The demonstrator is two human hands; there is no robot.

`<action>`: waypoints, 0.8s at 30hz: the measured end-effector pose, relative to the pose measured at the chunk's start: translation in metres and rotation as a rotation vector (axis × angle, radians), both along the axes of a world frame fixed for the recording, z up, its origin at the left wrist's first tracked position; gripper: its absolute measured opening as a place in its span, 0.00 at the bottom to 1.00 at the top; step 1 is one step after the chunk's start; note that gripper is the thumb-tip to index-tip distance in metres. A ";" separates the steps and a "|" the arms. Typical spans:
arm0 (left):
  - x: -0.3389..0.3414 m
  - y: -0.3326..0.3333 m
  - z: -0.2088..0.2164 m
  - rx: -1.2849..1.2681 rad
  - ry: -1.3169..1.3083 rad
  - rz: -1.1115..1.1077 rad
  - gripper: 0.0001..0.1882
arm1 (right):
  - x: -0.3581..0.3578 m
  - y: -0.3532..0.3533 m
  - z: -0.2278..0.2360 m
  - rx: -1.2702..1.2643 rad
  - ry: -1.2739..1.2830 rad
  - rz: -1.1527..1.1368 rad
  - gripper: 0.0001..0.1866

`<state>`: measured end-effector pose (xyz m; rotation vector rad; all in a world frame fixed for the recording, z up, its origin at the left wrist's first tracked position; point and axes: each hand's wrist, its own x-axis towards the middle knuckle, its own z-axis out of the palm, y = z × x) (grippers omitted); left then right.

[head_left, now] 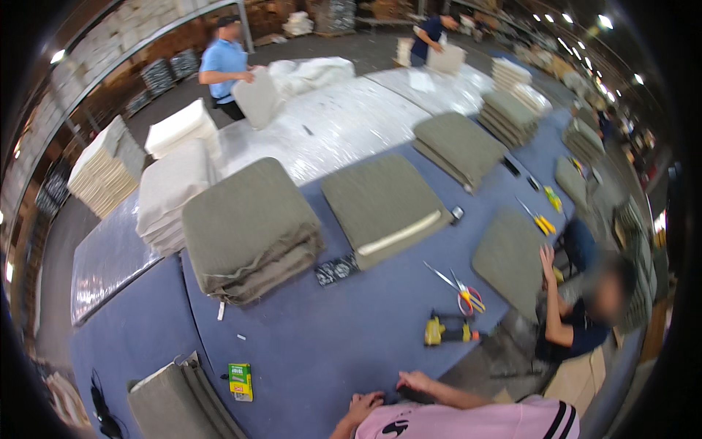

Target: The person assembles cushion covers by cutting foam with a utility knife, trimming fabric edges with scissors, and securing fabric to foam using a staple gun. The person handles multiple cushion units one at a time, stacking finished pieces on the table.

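Close to my body, at the near edge of the blue table (322, 358), my left hand (364, 404) is closed with curled fingers. Just to its right, my right hand (417, 382) is also closed, thumb and forefinger drawn together. A small dark shape shows low between the hands, too unclear to name. Beyond my right hand lie a yellow and black staple gun (446, 331) and scissors (466, 296) with yellow and red handles. Left of my hands is a green and yellow box (240, 382). Olive cushions (248, 219) stand in stacks farther back.
A folded olive cushion (183, 402) lies at the near left, beside black cable-like items (106, 417). At right, a seated co-worker (585, 322) touches an olive cushion (512, 256). Two people stand behind the plastic-covered table (322, 117), handling light pads. Pale foam stacks (110, 164) stand left.
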<state>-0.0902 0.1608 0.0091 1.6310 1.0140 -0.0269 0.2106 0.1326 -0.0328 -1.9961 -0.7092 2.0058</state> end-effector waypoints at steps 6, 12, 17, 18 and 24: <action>0.003 0.023 0.112 -0.245 -0.268 -0.393 0.25 | -0.017 -0.022 0.002 0.224 0.228 -0.256 0.30; 0.041 0.019 0.202 -0.023 -0.312 -0.512 0.22 | 0.010 -0.066 0.007 0.144 0.121 -0.457 0.28; 0.090 0.004 0.238 0.038 -0.412 -0.680 0.21 | 0.029 -0.171 -0.009 0.149 -0.164 -0.824 0.21; 0.094 0.002 0.243 0.039 -0.427 -0.712 0.20 | 0.034 -0.199 -0.017 0.122 -0.173 -0.904 0.19; 0.114 -0.011 0.196 0.028 -0.126 -0.966 0.26 | 0.070 -0.253 -0.033 0.015 -0.088 -1.221 0.15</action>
